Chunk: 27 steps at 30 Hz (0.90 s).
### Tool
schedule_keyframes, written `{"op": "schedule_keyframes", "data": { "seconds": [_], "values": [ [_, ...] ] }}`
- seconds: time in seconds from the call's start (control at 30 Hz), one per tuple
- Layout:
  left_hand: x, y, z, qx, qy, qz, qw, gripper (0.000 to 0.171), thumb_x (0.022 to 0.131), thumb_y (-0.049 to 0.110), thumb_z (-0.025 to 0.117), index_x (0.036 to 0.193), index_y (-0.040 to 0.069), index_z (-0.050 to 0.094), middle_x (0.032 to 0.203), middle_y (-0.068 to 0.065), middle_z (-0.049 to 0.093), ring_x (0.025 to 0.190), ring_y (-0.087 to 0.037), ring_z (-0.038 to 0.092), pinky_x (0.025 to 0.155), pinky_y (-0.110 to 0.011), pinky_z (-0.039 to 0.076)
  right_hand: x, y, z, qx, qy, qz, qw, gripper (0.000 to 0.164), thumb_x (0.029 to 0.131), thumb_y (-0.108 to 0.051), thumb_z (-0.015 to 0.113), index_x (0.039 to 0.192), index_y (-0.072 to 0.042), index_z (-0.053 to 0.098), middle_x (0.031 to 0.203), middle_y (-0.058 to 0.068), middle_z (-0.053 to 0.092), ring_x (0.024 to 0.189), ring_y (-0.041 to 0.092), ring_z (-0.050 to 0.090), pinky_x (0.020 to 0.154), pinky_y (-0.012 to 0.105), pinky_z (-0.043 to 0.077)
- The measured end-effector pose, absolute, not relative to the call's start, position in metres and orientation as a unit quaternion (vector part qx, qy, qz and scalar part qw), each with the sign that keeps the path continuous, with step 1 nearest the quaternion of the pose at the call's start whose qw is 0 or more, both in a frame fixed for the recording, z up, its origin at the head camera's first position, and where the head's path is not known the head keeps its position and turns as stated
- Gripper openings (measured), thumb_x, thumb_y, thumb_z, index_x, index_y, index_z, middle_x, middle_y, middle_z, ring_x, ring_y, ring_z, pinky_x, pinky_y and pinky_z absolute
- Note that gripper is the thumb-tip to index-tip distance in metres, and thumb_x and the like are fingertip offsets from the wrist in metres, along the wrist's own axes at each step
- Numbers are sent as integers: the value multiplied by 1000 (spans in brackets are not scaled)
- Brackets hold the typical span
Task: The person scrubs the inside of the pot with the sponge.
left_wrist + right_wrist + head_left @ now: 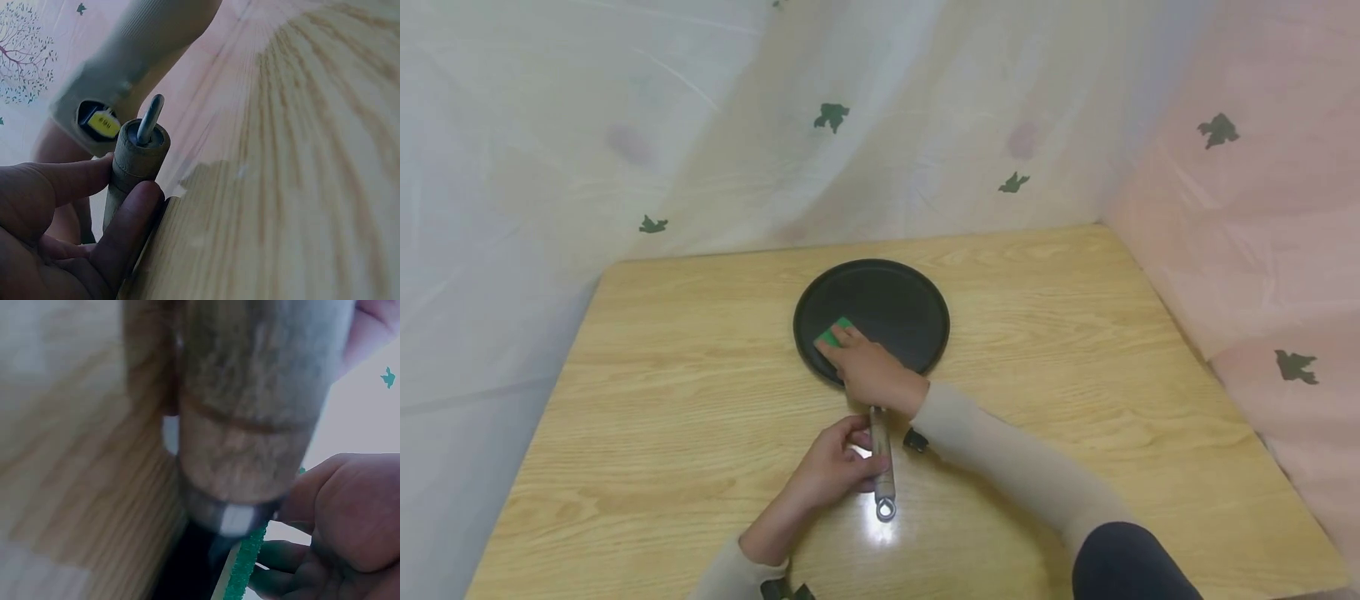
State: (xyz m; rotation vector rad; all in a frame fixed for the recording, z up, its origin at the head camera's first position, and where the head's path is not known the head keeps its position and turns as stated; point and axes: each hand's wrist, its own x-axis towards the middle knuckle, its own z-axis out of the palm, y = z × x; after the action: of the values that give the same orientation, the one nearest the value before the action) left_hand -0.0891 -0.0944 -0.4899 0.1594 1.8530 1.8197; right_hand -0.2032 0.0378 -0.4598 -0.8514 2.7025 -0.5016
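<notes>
A flat black frying pan (895, 308) lies on the table, its wooden handle (882, 454) pointing toward me and ending in a metal hanging ring (886, 508). My left hand (835, 462) grips that handle, thumb on one side and fingers on the other. In the left wrist view the ring end of the handle (140, 156) sticks up past the thumb and fingertips. My right hand (876, 371) holds a green scouring sponge (835, 332) against the left front part of the pan. The sponge (242, 565) shows a green scrubbing layer beside a paler layer in the right wrist view.
The wood-grain table (685, 358) spreads out around the pan. A pale curtain (715, 142) with dark bird shapes hangs behind it, and a pinkish one (1262, 250) along the right side. My right forearm (1015, 458) crosses over the table's front right.
</notes>
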Motion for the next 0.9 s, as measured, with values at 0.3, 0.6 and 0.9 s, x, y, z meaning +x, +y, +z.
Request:
{"op": "schedule_keyframes", "data": {
  "seconds": [0.3,0.6,0.9],
  "values": [
    [-89,-94,-491,57,683,678,265,69,91,-3,75,147,-21,38,106,-16,61,68,-10,66,66,-31,70,-211,18,-462,-305,931,-149,132,60,109,-13,56,165,-15,34,172,18,21,160,34,18,123,59,42],
    [-88,-94,-488,56,687,675,261,70,91,-3,76,148,-20,38,107,-17,60,70,-12,66,66,-33,70,-214,18,-463,-300,930,-162,137,60,109,-13,57,165,-18,36,173,16,20,160,33,18,119,66,43],
    [-87,-93,-486,53,691,672,262,73,91,-2,76,149,-19,36,109,-18,60,72,-13,66,68,-37,71,-214,20,-460,-307,929,-151,140,62,108,-12,58,165,-18,35,173,17,21,160,34,19,115,64,50]
  ]
}}
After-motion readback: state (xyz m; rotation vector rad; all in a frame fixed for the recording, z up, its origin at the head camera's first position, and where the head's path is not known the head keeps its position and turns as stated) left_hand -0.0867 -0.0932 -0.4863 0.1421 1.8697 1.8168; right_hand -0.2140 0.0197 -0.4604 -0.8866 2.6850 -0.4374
